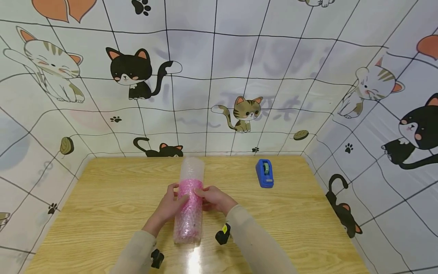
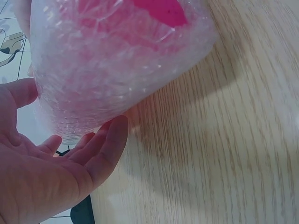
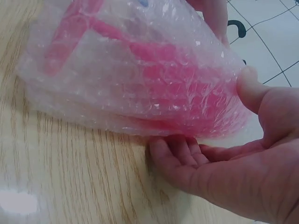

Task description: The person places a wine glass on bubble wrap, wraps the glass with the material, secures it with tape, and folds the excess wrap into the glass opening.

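Observation:
A pink object rolled in clear bubble wrap (image 1: 189,213) lies lengthwise on the table in the head view, its far end more see-through and paler. My left hand (image 1: 171,204) grips it from the left side, thumb on top. From the right, my right hand (image 1: 216,199) holds it at about the same height, thumb on the wrap. In the left wrist view the fingers (image 2: 110,149) curl under the bundle (image 2: 117,70). Through the wrap in the right wrist view, a pink bar-like part (image 3: 70,42) shows; the pink object's exact kind is hidden.
A blue tape dispenser (image 1: 265,173) stands on the wooden table (image 1: 291,228) toward the back right. White cloth walls (image 1: 191,91) printed with cats and grid lines rise behind and on both sides. Small black devices (image 1: 223,234) are worn at both wrists.

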The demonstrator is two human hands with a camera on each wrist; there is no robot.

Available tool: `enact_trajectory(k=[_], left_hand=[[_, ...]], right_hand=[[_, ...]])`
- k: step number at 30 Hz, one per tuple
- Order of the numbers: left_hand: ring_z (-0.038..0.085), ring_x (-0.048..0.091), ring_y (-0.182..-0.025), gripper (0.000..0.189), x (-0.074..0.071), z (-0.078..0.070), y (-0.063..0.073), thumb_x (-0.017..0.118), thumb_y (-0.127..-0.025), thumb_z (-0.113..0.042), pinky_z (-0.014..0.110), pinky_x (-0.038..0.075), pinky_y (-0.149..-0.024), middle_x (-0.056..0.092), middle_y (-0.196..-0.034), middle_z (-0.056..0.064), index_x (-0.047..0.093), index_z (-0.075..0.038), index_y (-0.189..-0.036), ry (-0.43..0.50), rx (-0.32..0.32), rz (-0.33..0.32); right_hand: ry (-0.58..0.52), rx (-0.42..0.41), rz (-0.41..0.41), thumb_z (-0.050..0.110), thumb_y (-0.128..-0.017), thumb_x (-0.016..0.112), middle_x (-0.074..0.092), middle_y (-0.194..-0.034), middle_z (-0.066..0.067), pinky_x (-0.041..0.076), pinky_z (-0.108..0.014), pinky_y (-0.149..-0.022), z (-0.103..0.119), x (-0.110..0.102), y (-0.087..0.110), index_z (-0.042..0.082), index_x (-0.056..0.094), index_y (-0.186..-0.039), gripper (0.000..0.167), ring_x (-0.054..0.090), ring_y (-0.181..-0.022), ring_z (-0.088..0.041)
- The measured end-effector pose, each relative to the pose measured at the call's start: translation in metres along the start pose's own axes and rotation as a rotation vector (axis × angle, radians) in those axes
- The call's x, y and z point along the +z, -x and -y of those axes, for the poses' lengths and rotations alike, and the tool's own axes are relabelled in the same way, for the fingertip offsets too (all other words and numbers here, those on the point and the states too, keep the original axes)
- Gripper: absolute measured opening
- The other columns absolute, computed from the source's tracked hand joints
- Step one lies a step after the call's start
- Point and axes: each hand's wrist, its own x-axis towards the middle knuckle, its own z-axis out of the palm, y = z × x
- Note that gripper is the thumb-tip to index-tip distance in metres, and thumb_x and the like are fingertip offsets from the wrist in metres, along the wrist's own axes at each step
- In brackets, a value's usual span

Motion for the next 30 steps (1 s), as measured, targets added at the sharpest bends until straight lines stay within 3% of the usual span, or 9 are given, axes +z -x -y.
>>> enact_trajectory(k=[8,17,21,26,30], left_hand=[[0.041,0.056,-0.12,0.064,-0.004,0.004,0.001,0.056,-0.097,-0.037,0.05,0.053,-0.093,0.047,-0.137,0.027,0.025,-0.007,-0.145,-0.008,-0.026,0.014],[0.041,0.056,-0.12,0.065,-0.008,0.004,0.002,0.057,-0.097,-0.034,0.05,0.053,-0.093,0.046,-0.138,0.027,0.025,-0.005,-0.146,-0.005,-0.019,0.021],[0.041,0.056,-0.118,0.062,-0.006,0.001,0.001,0.061,-0.095,-0.024,0.051,0.053,-0.092,0.048,-0.134,0.028,0.032,-0.001,-0.145,-0.054,0.072,-0.066],[0.041,0.059,-0.111,0.051,0.0,-0.011,0.004,0.063,-0.09,-0.012,0.053,0.052,-0.091,0.054,-0.128,0.028,0.049,0.001,-0.137,-0.258,0.211,-0.235],[0.043,0.06,-0.112,0.048,0.003,-0.018,0.007,0.062,-0.087,-0.009,0.055,0.05,-0.094,0.055,-0.129,0.027,0.055,0.0,-0.133,-0.362,0.235,-0.299]], right_hand=[[-0.005,-0.003,0.017,0.046,-0.088,0.068,0.067,-0.109,-0.011,0.053,-0.04,-0.097,0.0,0.001,-0.005,-0.002,0.059,-0.12,0.058,0.065,-0.095,-0.018],[-0.019,-0.009,0.039,0.045,-0.09,0.067,0.069,-0.108,-0.01,0.053,-0.04,-0.097,0.002,0.002,-0.006,-0.001,0.059,-0.123,0.057,0.067,-0.095,-0.018],[-0.021,-0.011,0.032,0.046,-0.089,0.067,0.069,-0.11,-0.012,0.053,-0.041,-0.097,0.003,0.003,-0.005,-0.002,0.057,-0.124,0.06,0.067,-0.098,-0.02],[0.004,-0.044,0.019,0.045,-0.089,0.068,0.07,-0.109,-0.012,0.054,-0.041,-0.096,0.005,0.009,-0.003,-0.003,0.06,-0.12,0.058,0.068,-0.098,-0.02],[0.055,-0.064,-0.002,0.047,-0.087,0.069,0.07,-0.104,-0.01,0.055,-0.04,-0.094,0.007,0.013,-0.004,-0.002,0.064,-0.115,0.056,0.068,-0.092,-0.019]])
